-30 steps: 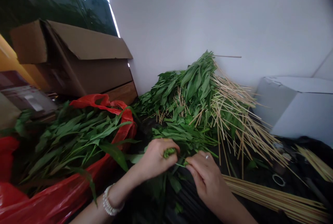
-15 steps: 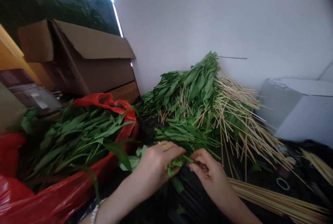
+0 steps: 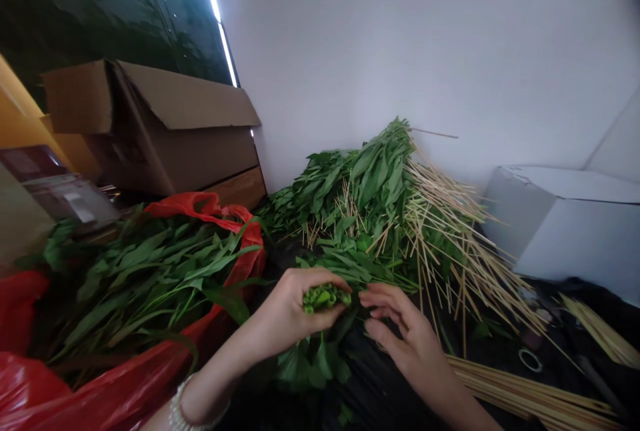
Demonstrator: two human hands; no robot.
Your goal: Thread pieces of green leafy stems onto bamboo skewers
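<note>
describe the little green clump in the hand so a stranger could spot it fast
Below the heap of leafy greens and wooden skewers, a left hand cups a small clump of green stem pieces. It is short and knobbly, unlike the long leaves around it.

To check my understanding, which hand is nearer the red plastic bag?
Left hand: nearer, just right of the red plastic bag, holding green stems. Right hand: farther, on the stems' other side from the bag.
</note>
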